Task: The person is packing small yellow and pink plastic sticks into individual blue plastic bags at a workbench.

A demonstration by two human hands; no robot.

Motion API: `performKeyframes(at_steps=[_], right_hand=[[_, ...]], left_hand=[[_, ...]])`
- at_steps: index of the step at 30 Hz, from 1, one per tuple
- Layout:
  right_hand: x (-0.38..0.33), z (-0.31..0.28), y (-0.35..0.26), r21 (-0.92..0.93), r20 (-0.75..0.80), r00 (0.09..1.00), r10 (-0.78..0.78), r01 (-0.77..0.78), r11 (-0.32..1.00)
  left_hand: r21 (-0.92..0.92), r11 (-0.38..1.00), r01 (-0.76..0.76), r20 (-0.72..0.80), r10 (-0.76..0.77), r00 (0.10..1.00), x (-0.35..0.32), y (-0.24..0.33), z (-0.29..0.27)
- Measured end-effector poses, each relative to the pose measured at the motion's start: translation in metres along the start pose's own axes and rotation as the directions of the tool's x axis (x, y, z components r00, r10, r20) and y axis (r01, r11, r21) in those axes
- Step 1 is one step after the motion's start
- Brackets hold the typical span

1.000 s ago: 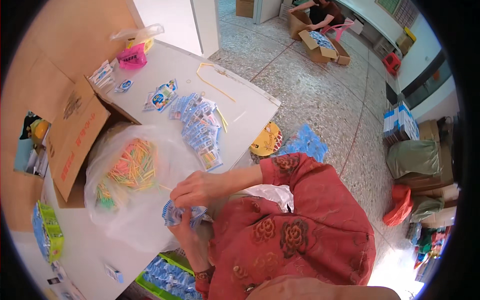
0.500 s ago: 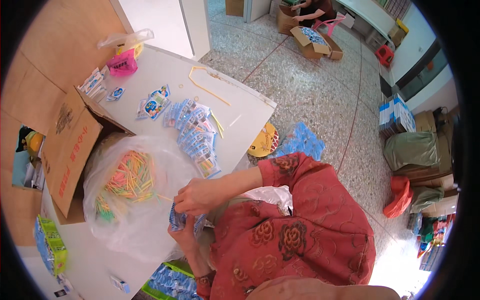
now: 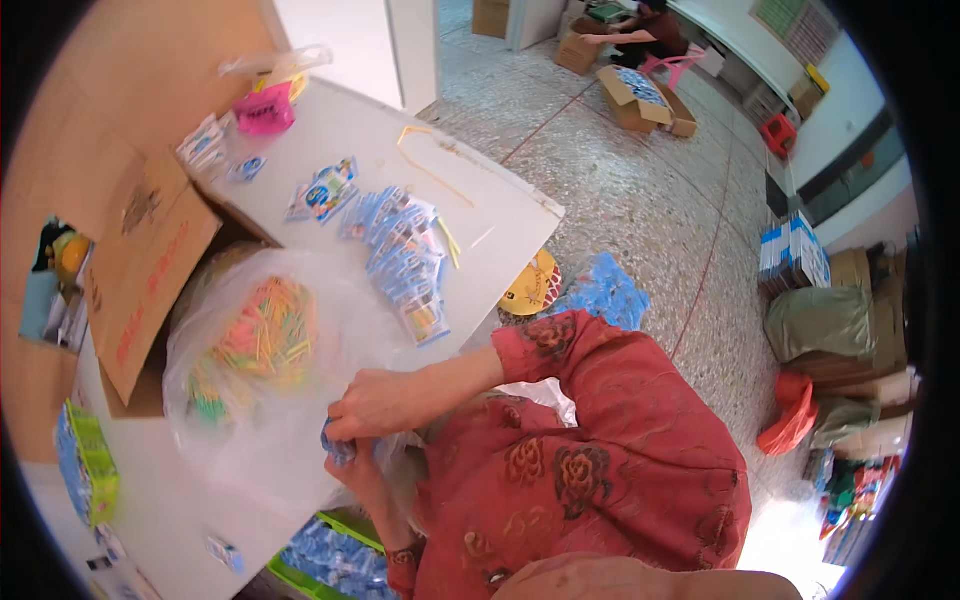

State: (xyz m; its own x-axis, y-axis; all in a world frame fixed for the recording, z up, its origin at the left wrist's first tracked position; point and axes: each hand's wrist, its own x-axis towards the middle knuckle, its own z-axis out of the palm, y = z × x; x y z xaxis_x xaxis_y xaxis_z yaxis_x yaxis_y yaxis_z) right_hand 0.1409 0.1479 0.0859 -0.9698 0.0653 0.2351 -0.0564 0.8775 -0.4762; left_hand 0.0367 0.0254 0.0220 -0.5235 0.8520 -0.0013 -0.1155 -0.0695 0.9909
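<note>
Below my right hand, my left hand [image 3: 366,474] grips a small blue packet [image 3: 338,449], near the table's front edge. My right hand [image 3: 370,405] is closed at the packet's upper end, its fingertips bent down onto it and hiding part of it. Just left of both hands lies a large clear plastic bag [image 3: 270,465] with many thin coloured sticks [image 3: 270,335], pink, yellow and green. Beyond the hands, a row of small blue-and-white packets [image 3: 405,265] overlaps on the white table [image 3: 500,215].
A cardboard box [image 3: 150,270] stands open behind the bag. Farther back are a pink bag [image 3: 266,108] and flat packets [image 3: 330,190]. A green-edged container of blue packets [image 3: 335,560] sits below the table edge. Across the floor, another person [image 3: 650,38] sits near open cartons [image 3: 630,115].
My hands and the packet have moved slightly left. A thin pale stick that showed by my right fingertips is no longer visible. The view has shifted a little and blurred over the table.
</note>
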Motion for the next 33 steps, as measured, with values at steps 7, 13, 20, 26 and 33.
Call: performKeyframes(at_steps=[7,13,20,26,33], right_hand=[[-0.001,0.007,-0.003,-0.009,-0.163,0.985,0.055,-0.058,0.998],[0.020,0.024,0.015,0.297,-0.244,0.961,0.128,-0.051,0.953],[0.060,0.028,0.125,0.323,-0.333,0.853,0.401,-0.296,0.899],[0.087,0.045,0.187,-0.105,-0.182,0.944,0.274,-0.296,0.949],[0.116,0.057,0.203,-0.346,-0.045,0.973,0.228,-0.229,0.910]], left_hand=[[0.102,0.994,0.042,-0.047,-0.037,0.998,0.002,-0.021,-0.011],[-0.141,0.985,0.102,-0.211,-0.131,0.969,0.001,-0.024,-0.009],[-0.261,0.961,0.091,-0.337,-0.179,0.924,-0.002,-0.024,-0.037],[-0.294,0.949,0.109,-0.320,-0.206,0.925,-0.003,-0.031,-0.053],[-0.335,0.933,0.128,-0.353,-0.250,0.902,-0.001,-0.026,-0.055]])
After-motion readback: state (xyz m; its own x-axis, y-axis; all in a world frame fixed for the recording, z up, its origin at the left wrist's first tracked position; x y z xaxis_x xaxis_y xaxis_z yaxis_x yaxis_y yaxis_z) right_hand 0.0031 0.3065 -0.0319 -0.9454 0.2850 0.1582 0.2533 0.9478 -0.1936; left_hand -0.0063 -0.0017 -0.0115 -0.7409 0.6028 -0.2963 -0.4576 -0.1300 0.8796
